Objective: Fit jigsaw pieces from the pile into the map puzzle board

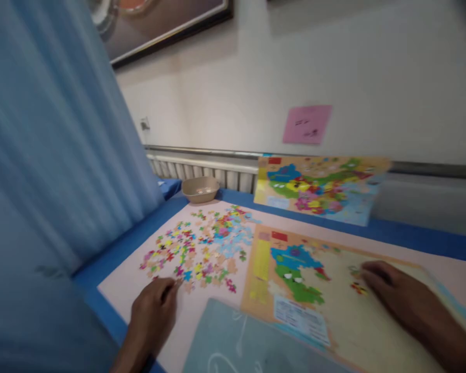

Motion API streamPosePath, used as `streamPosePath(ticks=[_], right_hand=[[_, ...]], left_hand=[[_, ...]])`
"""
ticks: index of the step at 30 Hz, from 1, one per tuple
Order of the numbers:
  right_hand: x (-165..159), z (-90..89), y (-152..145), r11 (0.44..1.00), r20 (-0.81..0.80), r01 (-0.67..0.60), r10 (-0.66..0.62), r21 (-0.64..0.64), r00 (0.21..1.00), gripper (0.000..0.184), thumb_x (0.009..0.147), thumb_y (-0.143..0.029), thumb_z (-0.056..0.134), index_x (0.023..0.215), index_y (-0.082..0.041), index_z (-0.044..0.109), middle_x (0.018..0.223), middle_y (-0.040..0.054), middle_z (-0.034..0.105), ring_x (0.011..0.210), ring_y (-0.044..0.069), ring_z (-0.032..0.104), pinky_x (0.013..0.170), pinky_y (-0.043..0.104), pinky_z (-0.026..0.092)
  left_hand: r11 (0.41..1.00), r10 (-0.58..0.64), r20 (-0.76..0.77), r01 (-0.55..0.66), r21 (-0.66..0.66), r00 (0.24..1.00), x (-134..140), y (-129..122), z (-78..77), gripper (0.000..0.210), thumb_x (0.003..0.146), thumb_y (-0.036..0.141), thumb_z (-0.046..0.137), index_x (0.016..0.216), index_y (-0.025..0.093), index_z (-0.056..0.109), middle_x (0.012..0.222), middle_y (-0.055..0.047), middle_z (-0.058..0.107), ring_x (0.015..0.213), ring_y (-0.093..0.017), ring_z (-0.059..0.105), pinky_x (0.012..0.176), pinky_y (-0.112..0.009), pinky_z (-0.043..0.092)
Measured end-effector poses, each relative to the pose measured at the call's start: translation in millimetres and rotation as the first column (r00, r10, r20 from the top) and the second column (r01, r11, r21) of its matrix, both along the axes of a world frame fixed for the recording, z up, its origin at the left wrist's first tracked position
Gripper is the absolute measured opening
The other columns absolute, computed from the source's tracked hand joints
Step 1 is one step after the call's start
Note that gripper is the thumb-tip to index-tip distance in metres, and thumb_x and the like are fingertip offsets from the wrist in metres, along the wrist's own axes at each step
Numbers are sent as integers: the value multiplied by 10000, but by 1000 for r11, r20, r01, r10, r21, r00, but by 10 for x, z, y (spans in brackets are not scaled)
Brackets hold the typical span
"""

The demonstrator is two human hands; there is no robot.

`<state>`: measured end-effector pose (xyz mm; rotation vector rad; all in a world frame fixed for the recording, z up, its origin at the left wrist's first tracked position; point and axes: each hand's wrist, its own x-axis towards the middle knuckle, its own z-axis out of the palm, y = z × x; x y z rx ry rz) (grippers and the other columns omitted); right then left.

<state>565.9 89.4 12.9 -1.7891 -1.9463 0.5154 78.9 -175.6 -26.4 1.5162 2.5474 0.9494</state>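
A puzzle board (373, 311) with a partly filled colourful map lies on the pink mat (128, 282). My right hand (396, 298) rests flat on the board, fingertips beside a small red and yellow piece (358, 288). My left hand (155, 311) lies on the mat at the near edge of a spread of several loose coloured puzzle pieces (202, 246), fingers curled toward a piece; whether it grips one is unclear. A finished reference map picture (318, 189) leans against the wall behind.
A beige bowl (201, 188) stands at the mat's far left corner. A blue curtain (50, 155) hangs close on the left. A grey-green sheet (233, 344) lies near me. A pink note (306, 124) sticks on the wall above a radiator (202, 168).
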Motion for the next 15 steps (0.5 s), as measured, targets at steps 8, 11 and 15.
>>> streamPosePath(ticks=[8,11,15], right_hand=[[318,-475,434,1000,11,3,-3,-9,1000,524,659,-720,527,916,-289,677,1056,145,730,976,383,667,862,503,463],[285,-439,419,1000,11,12,-12,-25,1000,504,663,-708,533,909,-293,679,1054,147,729,963,384,668,855,507,468],[112,-181,216,999,26,39,-38,-16,999,537,635,-703,469,896,-281,673,1060,150,729,990,399,658,875,513,477]], left_hand=[[1000,26,-23,-26,6,999,25,-10,46,173,918,217,528,894,243,697,848,8,691,826,-174,642,768,-308,428],[999,38,-71,-39,-22,997,34,-4,59,179,894,176,521,883,233,690,837,8,676,822,-169,633,772,-303,426],[997,33,-115,-40,-59,993,53,-17,69,213,920,244,496,906,250,709,874,1,703,851,-185,663,773,-309,450]])
